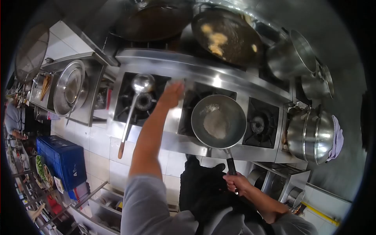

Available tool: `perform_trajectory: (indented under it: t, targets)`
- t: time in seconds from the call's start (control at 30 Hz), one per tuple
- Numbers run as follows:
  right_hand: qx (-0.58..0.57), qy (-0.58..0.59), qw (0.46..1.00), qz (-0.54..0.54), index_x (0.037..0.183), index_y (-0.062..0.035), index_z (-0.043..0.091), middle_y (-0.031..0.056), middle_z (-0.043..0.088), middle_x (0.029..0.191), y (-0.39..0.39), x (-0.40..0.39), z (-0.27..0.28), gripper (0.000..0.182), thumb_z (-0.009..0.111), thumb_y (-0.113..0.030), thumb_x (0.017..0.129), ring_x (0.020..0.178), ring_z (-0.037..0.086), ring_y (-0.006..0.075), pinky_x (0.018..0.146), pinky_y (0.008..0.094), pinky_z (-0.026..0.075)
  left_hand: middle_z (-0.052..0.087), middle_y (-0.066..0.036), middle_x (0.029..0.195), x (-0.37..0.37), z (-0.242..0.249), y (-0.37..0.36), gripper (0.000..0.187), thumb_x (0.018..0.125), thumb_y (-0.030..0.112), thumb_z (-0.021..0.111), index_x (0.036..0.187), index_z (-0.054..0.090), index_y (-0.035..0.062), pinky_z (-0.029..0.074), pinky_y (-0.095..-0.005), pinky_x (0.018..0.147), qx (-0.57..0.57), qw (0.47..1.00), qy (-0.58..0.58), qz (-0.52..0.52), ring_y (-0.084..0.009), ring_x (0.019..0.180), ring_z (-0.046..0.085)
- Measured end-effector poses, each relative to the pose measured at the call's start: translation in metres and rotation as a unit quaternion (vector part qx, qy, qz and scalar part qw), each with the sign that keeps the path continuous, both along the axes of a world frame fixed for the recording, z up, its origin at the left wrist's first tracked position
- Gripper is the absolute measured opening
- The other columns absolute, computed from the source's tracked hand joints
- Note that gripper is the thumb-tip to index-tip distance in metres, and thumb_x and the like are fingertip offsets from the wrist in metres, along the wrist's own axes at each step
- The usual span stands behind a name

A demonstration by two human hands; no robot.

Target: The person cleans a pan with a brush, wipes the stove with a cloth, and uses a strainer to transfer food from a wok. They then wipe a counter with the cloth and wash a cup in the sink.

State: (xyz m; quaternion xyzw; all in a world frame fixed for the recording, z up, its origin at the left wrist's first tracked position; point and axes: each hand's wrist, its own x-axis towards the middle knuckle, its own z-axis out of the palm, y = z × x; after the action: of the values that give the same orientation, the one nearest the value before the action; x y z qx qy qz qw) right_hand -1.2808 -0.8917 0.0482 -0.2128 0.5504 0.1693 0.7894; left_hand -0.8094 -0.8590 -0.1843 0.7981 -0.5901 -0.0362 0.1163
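Steel stove [203,70] (kitchen), pan [218,121] in right hand [237,183]

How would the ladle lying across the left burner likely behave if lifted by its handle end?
The ladle looks like rigid metal, so probably stiff. Its bowl sits far from the wooden grip, so it likely feels bowl-heavy and dips. The round bowl resting on the burner grate may rock if nudged.

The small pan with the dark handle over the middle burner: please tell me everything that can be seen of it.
The pan is round, shallow, grey metal, with a pale, grainy patch in its middle. It sits over the middle burner of the steel stove. Its dark handle points toward the person, whose right hand grips its end. The left hand is apart from it, reaching past it to the stove.
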Motion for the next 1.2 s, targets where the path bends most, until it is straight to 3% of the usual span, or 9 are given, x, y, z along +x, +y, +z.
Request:
perform_trajectory:
  t: [0.2,0.33,0.43,0.7,0.83,0.9,1.0,1.07,1.2]
  targets:
    - [-0.112,0.035,0.993,0.026,0.084,-0.0115,0.041,0.0000,0.041,0.052,-0.019,-0.099,-0.013,0.028,0.067,-0.002,0.084,0.036,0.038,0.0105,0.034,0.0277,0.028,0.038,-0.015,0.148,0.001,0.033,-0.055,0.060,0.082,0.007,0.051,0.141,0.041,0.0115,0.029,-0.0499,0.112,0.031,0.999,-0.006,0.020,-0.0350,0.136,0.037]
    - [-0.178,0.090,0.980,-0.027,0.081,-0.0105,0.042,0.0004,0.038,0.048,-0.041,-0.178,0.001,0.025,0.064,0.002,0.080,0.032,0.036,0.0123,0.031,0.0281,0.025,0.055,-0.016,0.125,-0.098,0.029,0.063,0.044,0.076,0.002,0.055,0.120,0.058,0.0045,0.042,-0.0452,0.099,-0.106,0.993,0.035,0.030,-0.0340,0.119,0.050]
    - [-0.192,0.083,0.973,-0.094,0.080,-0.0104,0.042,0.0010,0.039,0.048,-0.049,-0.218,-0.015,0.024,0.063,0.002,0.078,0.032,0.037,0.0126,0.031,0.0284,0.026,0.059,-0.013,0.118,-0.164,0.040,0.146,0.035,0.077,0.001,0.055,0.112,0.061,0.0049,0.046,-0.0452,0.092,0.032,0.995,0.087,0.047,-0.0318,0.111,0.055]
    - [-0.207,0.032,0.964,-0.165,0.080,-0.0124,0.045,-0.0017,0.038,0.049,-0.082,-0.237,-0.058,0.017,0.059,-0.003,0.080,0.033,0.035,0.0100,0.031,0.0267,0.026,0.052,-0.012,0.135,-0.110,0.036,0.062,0.053,0.076,-0.008,0.056,0.126,0.055,0.0090,0.042,-0.0431,0.102,0.008,0.997,-0.023,0.078,-0.0321,0.122,0.051]
    - [-0.177,0.003,0.972,-0.155,0.079,-0.0138,0.043,-0.0040,0.036,0.050,-0.099,-0.245,-0.072,0.019,0.058,-0.002,0.082,0.034,0.033,0.0077,0.031,0.0249,0.025,0.056,-0.014,0.128,-0.079,0.032,0.033,0.054,0.075,-0.008,0.054,0.126,0.054,0.0086,0.044,-0.0442,0.100,0.011,0.995,-0.041,0.091,-0.0353,0.119,0.052]
    - [-0.176,0.000,0.973,-0.149,0.079,-0.0144,0.042,-0.0042,0.035,0.050,-0.108,-0.246,-0.073,0.021,0.058,-0.002,0.082,0.034,0.032,0.0072,0.031,0.0246,0.025,0.058,-0.014,0.125,-0.096,0.008,0.059,0.048,0.078,-0.007,0.051,0.123,0.056,0.0071,0.045,-0.0434,0.099,-0.142,0.988,-0.029,0.042,-0.0366,0.117,0.053]
    - [-0.150,0.000,0.978,-0.148,0.081,-0.0113,0.045,-0.0012,0.040,0.052,-0.127,-0.251,-0.076,0.019,0.061,-0.002,0.082,0.034,0.035,0.0084,0.031,0.0256,0.027,0.062,-0.018,0.101,-0.203,0.048,0.117,0.022,0.077,-0.005,0.055,0.097,0.060,0.0015,0.046,-0.0466,0.089,-0.007,0.968,0.090,0.234,-0.0395,0.101,0.057]
    - [-0.186,0.030,0.979,-0.081,0.081,-0.0091,0.048,0.0001,0.044,0.053,-0.134,-0.256,-0.079,0.016,0.063,-0.004,0.082,0.036,0.039,0.0097,0.032,0.0263,0.031,0.062,-0.018,0.092,-0.224,0.014,0.174,0.014,0.079,-0.002,0.057,0.092,0.060,0.0016,0.047,-0.0457,0.083,-0.041,0.966,0.162,0.198,-0.0400,0.092,0.059]
    - [-0.254,0.073,0.964,-0.022,0.081,-0.0066,0.051,0.0014,0.049,0.056,-0.143,-0.258,-0.089,0.015,0.066,-0.007,0.081,0.039,0.045,0.0110,0.033,0.0273,0.036,0.058,-0.020,0.094,-0.157,0.077,0.094,0.023,0.077,-0.004,0.053,0.098,0.059,0.0022,0.046,-0.0462,0.084,-0.144,0.955,0.121,0.230,-0.0402,0.092,0.057]
